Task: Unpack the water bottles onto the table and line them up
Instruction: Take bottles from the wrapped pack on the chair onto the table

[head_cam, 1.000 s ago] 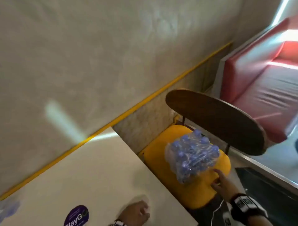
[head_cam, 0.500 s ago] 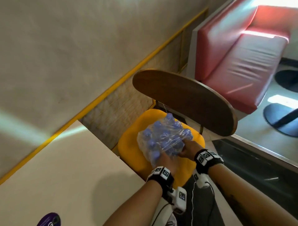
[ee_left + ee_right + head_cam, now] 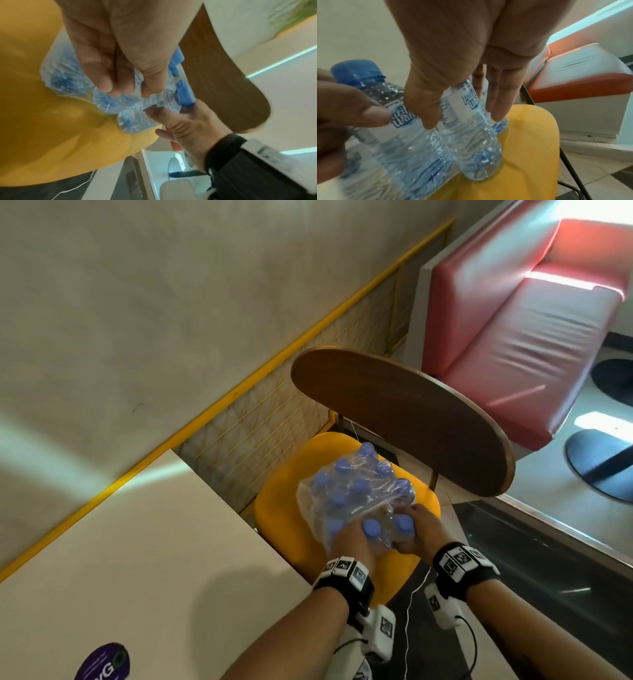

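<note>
Head view: crinkly shrink-wrapped bottle pack (image 3: 356, 494)

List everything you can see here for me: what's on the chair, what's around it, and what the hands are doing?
Pack of water bottles: one, clear wrap, blue caps, on the chair seat.
Chair: one, yellow seat, brown wooden back, beside the table.
Table: one, cream, left of the chair.
Sticker: one, purple, on the table's near edge.
Bench seat: one, red, behind the chair.
Left hand: grips the pack's near side.
Right hand: holds the pack's near right corner, fingers around bottles.
</note>
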`<state>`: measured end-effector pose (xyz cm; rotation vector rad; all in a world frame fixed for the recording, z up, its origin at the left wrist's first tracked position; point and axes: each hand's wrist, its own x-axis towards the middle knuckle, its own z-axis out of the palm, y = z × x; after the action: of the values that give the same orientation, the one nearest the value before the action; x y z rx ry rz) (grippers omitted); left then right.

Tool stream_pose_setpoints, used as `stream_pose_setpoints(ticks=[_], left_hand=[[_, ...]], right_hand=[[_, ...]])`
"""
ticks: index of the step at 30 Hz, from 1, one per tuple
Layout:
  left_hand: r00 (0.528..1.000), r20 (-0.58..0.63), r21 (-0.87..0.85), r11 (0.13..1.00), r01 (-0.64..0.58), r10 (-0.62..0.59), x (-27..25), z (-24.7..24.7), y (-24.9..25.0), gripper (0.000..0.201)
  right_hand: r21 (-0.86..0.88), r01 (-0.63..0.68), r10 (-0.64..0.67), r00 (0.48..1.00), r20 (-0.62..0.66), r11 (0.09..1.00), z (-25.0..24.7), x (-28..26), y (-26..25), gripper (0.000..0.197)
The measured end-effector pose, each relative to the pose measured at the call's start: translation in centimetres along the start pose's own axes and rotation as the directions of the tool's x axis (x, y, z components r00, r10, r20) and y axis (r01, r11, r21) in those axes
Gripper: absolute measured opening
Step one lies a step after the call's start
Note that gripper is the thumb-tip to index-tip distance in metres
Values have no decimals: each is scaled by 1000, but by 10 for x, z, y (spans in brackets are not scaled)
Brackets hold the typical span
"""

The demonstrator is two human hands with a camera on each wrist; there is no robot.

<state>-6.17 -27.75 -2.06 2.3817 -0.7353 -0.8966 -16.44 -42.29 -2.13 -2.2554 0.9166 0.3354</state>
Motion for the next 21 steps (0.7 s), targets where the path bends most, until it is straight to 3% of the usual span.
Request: stream_pose_setpoints(ticks=[5, 7, 11, 13, 15, 21], left_hand=[[980, 125, -36, 988, -153, 156, -49, -37, -15, 45], [988, 93, -130, 985, -114, 127, -73, -71, -42, 42], [998, -6, -46, 997, -57, 57, -118, -139, -133, 52], [993, -108, -57, 998, 36, -42, -146, -171, -192, 57], [962, -222, -110, 984, 138, -159, -180, -199, -251, 57], [821, -345, -214, 890, 402, -454, -298, -237, -419, 57]], right_hand=[[154, 55, -49, 998, -45, 987, 6, -62, -9, 60], [165, 87, -87, 996, -8, 982, 17, -81, -24, 59], [42, 230, -233, 965, 119, 972, 66, -87, -72, 71], [37, 313, -314, 927, 204, 949, 86, -91, -119, 52], [20, 431, -415, 856, 309, 902, 108, -92, -175, 33], [105, 635, -607, 659, 443, 766, 233, -90, -322, 40]])
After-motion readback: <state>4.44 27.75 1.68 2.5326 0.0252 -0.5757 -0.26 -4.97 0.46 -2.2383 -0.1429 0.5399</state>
